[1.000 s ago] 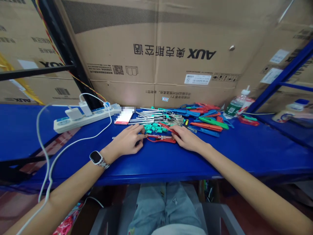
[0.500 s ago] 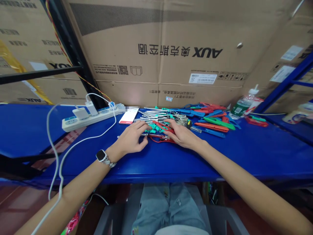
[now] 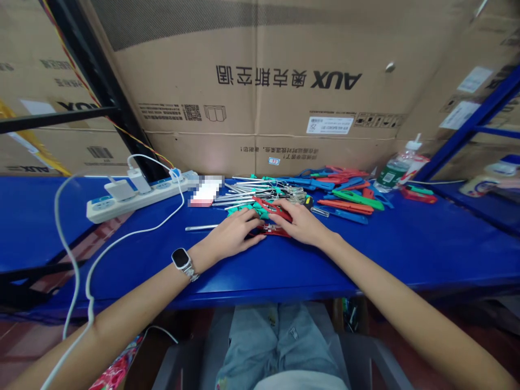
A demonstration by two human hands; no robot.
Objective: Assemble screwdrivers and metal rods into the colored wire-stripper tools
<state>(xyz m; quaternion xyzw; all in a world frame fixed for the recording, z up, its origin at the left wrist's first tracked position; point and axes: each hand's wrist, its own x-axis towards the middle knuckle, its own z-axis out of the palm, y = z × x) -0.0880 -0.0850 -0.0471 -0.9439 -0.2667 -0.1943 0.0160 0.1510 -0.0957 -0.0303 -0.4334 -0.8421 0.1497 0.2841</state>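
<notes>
My right hand (image 3: 298, 222) is closed on a red plastic piece (image 3: 271, 208), above small green parts (image 3: 242, 209) on the blue table. My left hand (image 3: 233, 233), with a watch at its wrist, reaches to the left end of a second red piece (image 3: 276, 230) with metal parts in it, lying in front. Its fingertips are bent over that piece, and whether they grip anything is hidden. A thin metal rod (image 3: 202, 228) lies left of my left hand. Behind both hands is a pile of metal rods (image 3: 244, 187) with green ends.
A white power strip (image 3: 138, 198) with plugs and cables stands at the left, beside a white card (image 3: 208, 189). Red, blue and green plastic handles (image 3: 357, 199) lie at the right, near a bottle (image 3: 392, 173). A large cardboard box (image 3: 252, 108) stands behind the blue table (image 3: 406, 244).
My left hand has moved right, closer to my right hand and the front red piece. More of the rod at the left shows. The camera view has shifted slightly.
</notes>
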